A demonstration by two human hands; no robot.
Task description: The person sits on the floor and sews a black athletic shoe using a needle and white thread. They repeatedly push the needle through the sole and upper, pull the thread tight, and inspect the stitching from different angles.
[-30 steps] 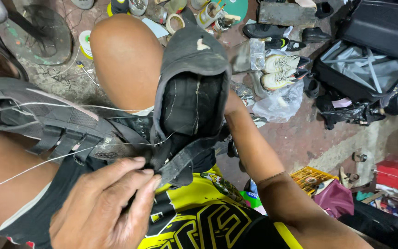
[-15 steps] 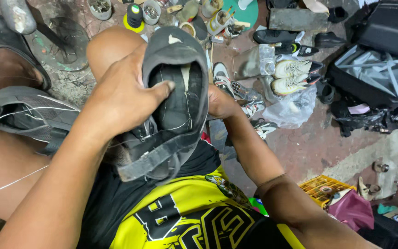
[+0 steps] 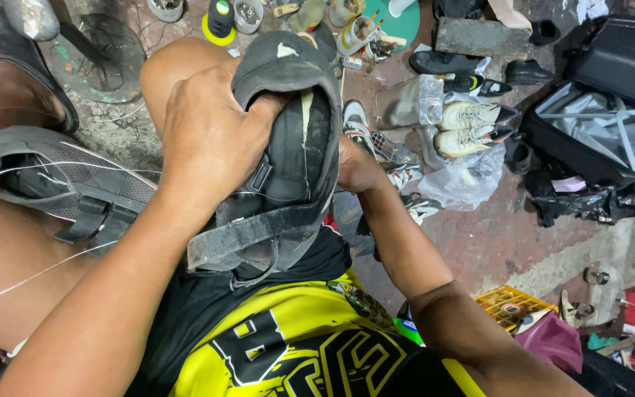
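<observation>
I hold a worn black sandal (image 3: 295, 147) upright over my lap, its open top facing me. My left hand (image 3: 211, 143) grips its left side, fingers hooked into the opening near the toe. My right hand (image 3: 358, 165) is mostly hidden behind the sandal's right edge and holds it from behind. A loose black strap (image 3: 251, 231) crosses the heel end. A second dark sandal (image 3: 60, 184) rests on my left thigh with white thread (image 3: 31, 276) trailing from it.
The concrete floor ahead is littered with small pots and tins (image 3: 248, 15), a pair of white sneakers (image 3: 472, 125), a clear plastic bag (image 3: 464, 180), an open black suitcase (image 3: 604, 125), a yellow crate (image 3: 512, 301) and a round metal stand (image 3: 108, 51).
My left hand rose from the straps at my lap to the sandal's side and slid its fingers into the opening. The sandal stays upright; the view tilted slightly.
</observation>
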